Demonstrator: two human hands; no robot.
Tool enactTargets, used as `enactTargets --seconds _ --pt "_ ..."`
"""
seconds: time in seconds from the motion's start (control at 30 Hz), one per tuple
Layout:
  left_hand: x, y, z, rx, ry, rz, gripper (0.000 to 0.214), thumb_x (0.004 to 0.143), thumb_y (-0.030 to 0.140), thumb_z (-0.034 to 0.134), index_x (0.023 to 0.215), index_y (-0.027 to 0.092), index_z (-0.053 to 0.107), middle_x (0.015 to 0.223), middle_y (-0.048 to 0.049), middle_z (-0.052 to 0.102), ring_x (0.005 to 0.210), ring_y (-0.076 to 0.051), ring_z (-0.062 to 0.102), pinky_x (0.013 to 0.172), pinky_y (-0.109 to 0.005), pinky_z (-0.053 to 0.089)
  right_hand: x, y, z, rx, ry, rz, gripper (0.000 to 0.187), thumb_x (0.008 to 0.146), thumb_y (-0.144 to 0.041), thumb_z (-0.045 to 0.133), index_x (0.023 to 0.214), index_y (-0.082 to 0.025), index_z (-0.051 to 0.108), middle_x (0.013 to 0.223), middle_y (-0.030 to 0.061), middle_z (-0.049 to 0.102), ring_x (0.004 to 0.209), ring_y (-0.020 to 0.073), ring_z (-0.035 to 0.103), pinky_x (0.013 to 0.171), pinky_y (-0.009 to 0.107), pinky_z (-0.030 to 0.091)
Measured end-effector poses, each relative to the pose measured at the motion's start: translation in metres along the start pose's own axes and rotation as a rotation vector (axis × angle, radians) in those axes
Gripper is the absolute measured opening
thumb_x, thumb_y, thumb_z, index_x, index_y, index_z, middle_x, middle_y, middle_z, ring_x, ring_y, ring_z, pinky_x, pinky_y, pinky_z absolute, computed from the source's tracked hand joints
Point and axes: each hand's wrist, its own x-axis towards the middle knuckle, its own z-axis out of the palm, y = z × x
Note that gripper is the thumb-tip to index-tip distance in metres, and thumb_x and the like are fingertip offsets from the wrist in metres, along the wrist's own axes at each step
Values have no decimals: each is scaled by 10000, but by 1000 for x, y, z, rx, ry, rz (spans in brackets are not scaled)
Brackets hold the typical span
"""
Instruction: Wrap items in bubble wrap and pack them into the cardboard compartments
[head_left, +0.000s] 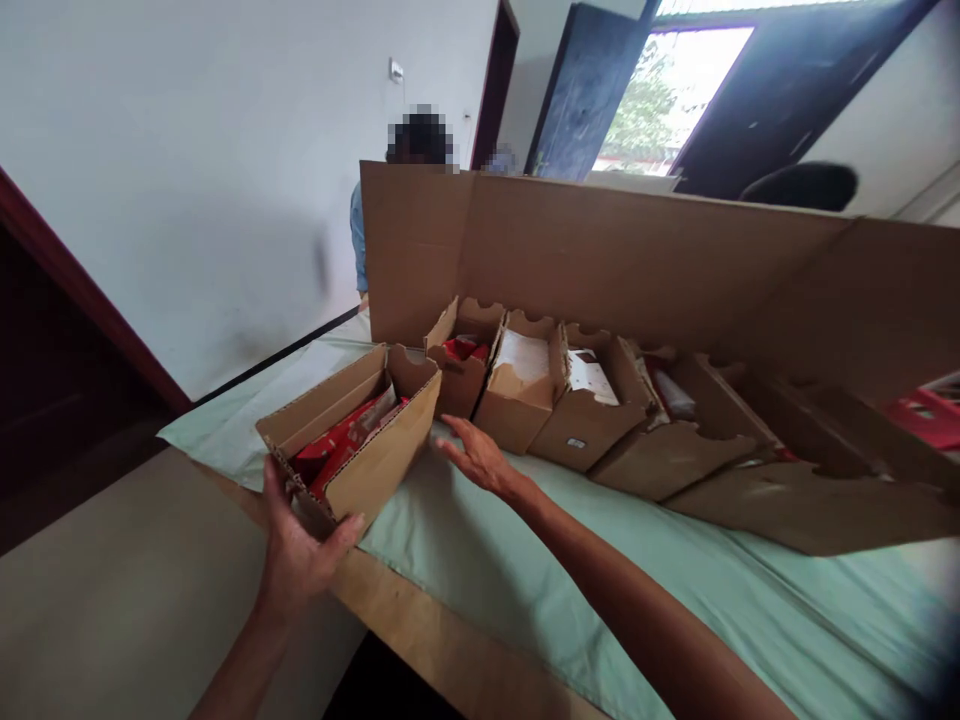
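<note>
My left hand (300,545) grips the near end of an open cardboard box (386,440), thumb on one side and fingers on the other. Inside that box lie red packets (337,440) with a pale pattern; their kind I cannot make out. The box stands at the table's left end, apart from the row of boxes. My right hand (478,455) is held open, fingers stretched toward the box's far side but apart from it. Just beyond my right hand is another cardboard box (459,385) with something red in it.
Several open cardboard boxes (585,440) stand in a row, some with white contents. Behind them rises a tall cardboard screen (637,235). A pale green cloth (480,560) covers the table. A person (358,235) is partly hidden behind the screen. Something red (926,425) is at the right.
</note>
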Motion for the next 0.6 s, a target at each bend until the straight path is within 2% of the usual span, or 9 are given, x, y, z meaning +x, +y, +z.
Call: enactTargets --seconds 0.1,0.2,0.3,0.4,0.5,0.6 --pt "5 0 5 5 -11 -29 1354 632 428 906 1644 213 32 1598 -245 352 1438 -410 447 1170 -590 396 -20 9 14 -70 -28 0 539 971 -415 584 1430 -134 559 1449 196 588 1309 333 573 1102 496 434" --pt "8 1 8 13 41 -9 1349 629 426 905 1642 222 39 1613 -229 326 1469 -398 409 1197 -566 370 -33 11 26 -126 -34 -19 502 946 -378 623 1393 -151 601 1513 192 532 1383 366 490 1130 551 370" --pt "7 0 8 -7 111 19 1290 669 428 884 1637 256 49 1647 -210 261 1496 -387 370 1204 -552 366 -38 10 31 -193 -26 -35 484 968 -370 596 1399 -149 602 1524 188 522 1402 341 466 1132 518 362" --pt "7 -2 11 -15 183 -2 1231 725 447 849 1626 303 22 1638 -204 275 1452 -374 438 1149 -552 440 -38 10 31 -228 -25 -40 484 969 -361 597 1398 -138 605 1506 194 540 1396 330 476 1126 491 371" --pt "13 -2 21 32 250 -20 1253 696 462 867 1619 299 36 1621 -212 290 1430 -387 458 1139 -574 440 -37 9 29 -223 -23 -39 470 965 -356 599 1392 -157 613 1504 188 543 1392 334 481 1121 502 374" --pt "30 1 42 77 304 -5 1260 667 456 877 1617 245 77 1645 -231 229 1490 -396 365 1204 -575 349 -38 9 30 -215 -18 -40 482 958 -350 609 1395 -147 610 1504 191 542 1389 338 480 1118 504 374"
